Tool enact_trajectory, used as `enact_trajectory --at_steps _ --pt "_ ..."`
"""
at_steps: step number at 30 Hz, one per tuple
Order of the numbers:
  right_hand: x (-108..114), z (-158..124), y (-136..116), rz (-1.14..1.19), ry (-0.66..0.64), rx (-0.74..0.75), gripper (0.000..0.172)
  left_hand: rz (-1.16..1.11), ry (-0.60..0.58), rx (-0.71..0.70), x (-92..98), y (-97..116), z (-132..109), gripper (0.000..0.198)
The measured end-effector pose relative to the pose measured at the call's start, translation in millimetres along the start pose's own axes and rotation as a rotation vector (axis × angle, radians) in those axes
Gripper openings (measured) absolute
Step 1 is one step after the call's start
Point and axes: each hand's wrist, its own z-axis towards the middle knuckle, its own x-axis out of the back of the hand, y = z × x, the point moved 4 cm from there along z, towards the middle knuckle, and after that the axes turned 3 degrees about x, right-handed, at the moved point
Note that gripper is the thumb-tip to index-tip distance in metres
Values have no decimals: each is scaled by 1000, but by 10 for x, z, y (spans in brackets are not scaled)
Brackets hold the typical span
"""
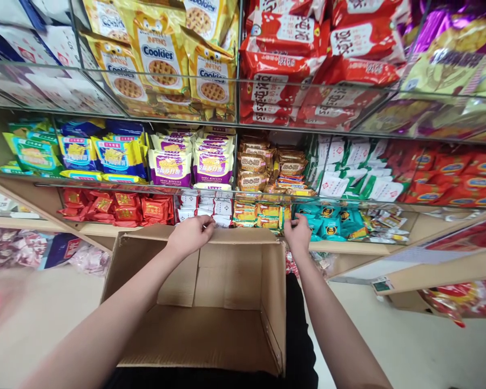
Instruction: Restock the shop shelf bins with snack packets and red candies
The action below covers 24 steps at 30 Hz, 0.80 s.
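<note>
An open brown cardboard box (227, 329) sits in front of me with nothing visible inside, its far flap resting against the lowest shelf. My left hand (191, 233) curls over the box's far rim near the middle, fingers closed on the cardboard edge. At the far right corner of the box my right hand (297, 233) is also closed, right beside teal snack packets (328, 224). I cannot make out what its fingers hold. Small orange and yellow packets (259, 213) lie on the shelf between my two hands.
Glass-fronted shelves full of snacks rise ahead: yellow cookie bags (162, 54), red bags (308, 48), purple biscuit bags (194, 162), blue and green bags (76, 151), red packets (117, 208). A wooden shelf ledge (429, 275) juts out at right. Pale floor (409, 346) lies on both sides.
</note>
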Motion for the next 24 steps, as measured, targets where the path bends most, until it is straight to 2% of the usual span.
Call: enact_trajectory --at_steps 5,12,16,19,24 --pt "-53 20 -23 16 27 105 49 4 4 0 -12 -19 12 33" --pt "-90 46 14 -11 -85 179 47 -13 3 21 -7 -20 13 31" --pt "77 -53 -109 -48 -71 233 45 5 4 11 -2 -24 6 33" --pt "234 -88 -185 -180 -141 310 45 13 0 -5 4 -16 1 33" --pt "421 72 -123 -397 -216 460 41 22 -4 0 11 -6 -5 34"
